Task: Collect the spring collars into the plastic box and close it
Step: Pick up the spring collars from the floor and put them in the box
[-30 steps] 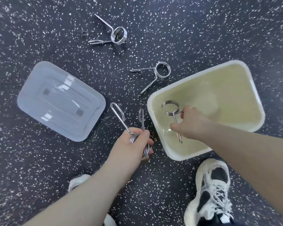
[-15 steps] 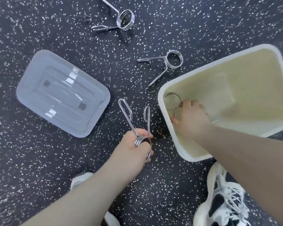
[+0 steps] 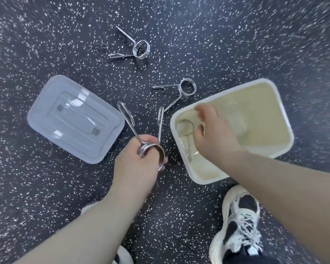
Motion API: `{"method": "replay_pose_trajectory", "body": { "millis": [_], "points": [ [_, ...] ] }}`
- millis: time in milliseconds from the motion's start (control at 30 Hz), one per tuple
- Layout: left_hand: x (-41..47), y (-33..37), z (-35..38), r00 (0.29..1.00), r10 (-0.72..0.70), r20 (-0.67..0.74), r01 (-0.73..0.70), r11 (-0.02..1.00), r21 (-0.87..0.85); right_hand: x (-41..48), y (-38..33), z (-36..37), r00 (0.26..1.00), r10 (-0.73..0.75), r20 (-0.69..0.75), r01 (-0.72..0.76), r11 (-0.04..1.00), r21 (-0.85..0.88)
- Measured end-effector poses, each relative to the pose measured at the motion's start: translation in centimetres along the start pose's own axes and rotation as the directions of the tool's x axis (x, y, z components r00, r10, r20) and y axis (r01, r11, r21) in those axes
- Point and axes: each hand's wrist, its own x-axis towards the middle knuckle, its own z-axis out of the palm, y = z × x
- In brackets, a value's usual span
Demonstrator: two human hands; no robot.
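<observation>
A white plastic box [image 3: 181, 149] with a yellowish inside stands open on the dark speckled floor at the right. One metal spring collar [image 3: 185, 128] lies in its near left corner. My right hand [image 3: 213, 136] hovers just above that collar, fingers spread, holding nothing. My left hand [image 3: 139, 162] grips the coil of a second spring collar [image 3: 141, 130], its two handles pointing away from me. Two more collars lie on the floor: one [image 3: 181, 91] just beyond the box's left corner, another [image 3: 137, 48] farther back.
The box's clear lid [image 3: 46, 115] lies flat on the floor at the left, apart from the box. My two white and black shoes [image 3: 238, 225] stand near the bottom edge, the right one close to the box's near corner.
My right hand has let go of the collar in the box and lifted off it, its fingers spreading. My left hand still holds its collar in about the same spot.
</observation>
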Motion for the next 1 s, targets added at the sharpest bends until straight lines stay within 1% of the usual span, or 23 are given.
{"method": "replay_pose_trajectory", "body": {
  "millis": [33,100,167,233,333,433,500,533,567,633,700,800,900,1000],
  "points": [
    [-0.3,0.4,0.0,1.000,0.027,0.002,-0.027,1.000,-0.005,0.0,-0.9,-0.7,0.997,-0.076,-0.024,0.077,0.997,0.010],
    [-0.8,0.9,-0.1,0.997,0.076,0.011,-0.076,0.997,-0.018,-0.1,-2.5,-1.8,0.968,-0.251,-0.022,0.249,0.966,-0.063],
    [-1.2,1.2,-0.1,0.995,0.097,0.028,-0.097,0.995,-0.009,-0.1,-3.6,-2.3,0.917,-0.397,0.039,0.398,0.903,-0.165],
    [-1.6,1.6,0.0,0.993,0.095,0.064,-0.095,0.995,-0.011,-0.2,-4.1,-2.6,0.861,-0.490,0.136,0.508,0.823,-0.254],
    [-2.0,2.1,0.0,0.988,0.057,0.146,-0.059,0.998,0.004,-0.4,-3.4,-3.4,0.797,-0.539,0.274,0.604,0.711,-0.360],
    [-2.0,2.2,0.0,0.962,0.008,0.273,-0.021,0.999,0.047,-0.5,-2.2,-4.3,0.755,-0.493,0.432,0.652,0.637,-0.412],
    [-2.0,1.9,0.3,0.937,-0.017,0.349,-0.011,0.997,0.078,-0.7,-1.4,-4.7,0.711,-0.475,0.518,0.690,0.613,-0.385],
    [-2.1,1.7,0.6,0.929,-0.025,0.370,-0.006,0.997,0.081,-0.9,-1.0,-4.8,0.693,-0.485,0.533,0.704,0.615,-0.355],
    [-2.1,1.6,0.8,0.926,-0.029,0.377,0.002,0.997,0.073,-1.0,-0.5,-4.9,0.691,-0.492,0.530,0.703,0.628,-0.333],
    [-1.9,1.6,1.2,0.935,-0.036,0.352,0.028,0.999,0.029,-1.3,0.7,-5.2,0.737,-0.459,0.496,0.651,0.679,-0.339],
    [-1.4,1.5,1.6,0.950,-0.056,0.306,0.052,0.998,0.020,-1.4,2.6,-5.5,0.812,-0.362,0.458,0.548,0.742,-0.386],
    [-0.5,0.7,1.8,0.963,-0.075,0.261,0.034,0.987,0.156,-1.7,5.7,-6.2,0.893,-0.131,0.431,0.355,0.794,-0.494],
    [-0.4,0.2,2.4,0.962,-0.075,0.262,-0.002,0.960,0.280,-1.9,7.5,-5.8,0.931,0.087,0.353,0.132,0.824,-0.551],
    [-0.2,-0.2,3.4,0.959,-0.092,0.268,-0.002,0.945,0.329,-1.3,8.1,-4.5,0.920,0.269,0.286,-0.091,0.854,-0.512]
  ]
}}
